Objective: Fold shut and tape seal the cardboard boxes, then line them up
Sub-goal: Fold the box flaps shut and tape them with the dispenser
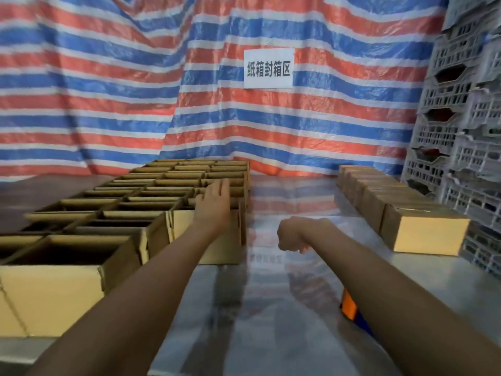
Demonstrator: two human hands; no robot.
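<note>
Several open cardboard boxes point(130, 202) stand in rows on the left half of the shiny metal table point(284, 308). My left hand point(214, 204) reaches out with straight fingers over the nearest right-hand open box point(217, 240), at its top rim. My right hand point(291, 236) hovers above the bare table middle, bent down at the wrist with fingers curled under, holding nothing that I can see. A row of several closed boxes point(423, 229) runs along the right side. An orange and blue tape dispenser point(349, 308) peeks out from under my right forearm.
A striped red, white and blue tarp point(135, 90) hangs behind the table, with a white paper sign point(269, 68) on it. Stacked grey plastic crates point(461, 131) stand at the right edge, close behind the closed boxes.
</note>
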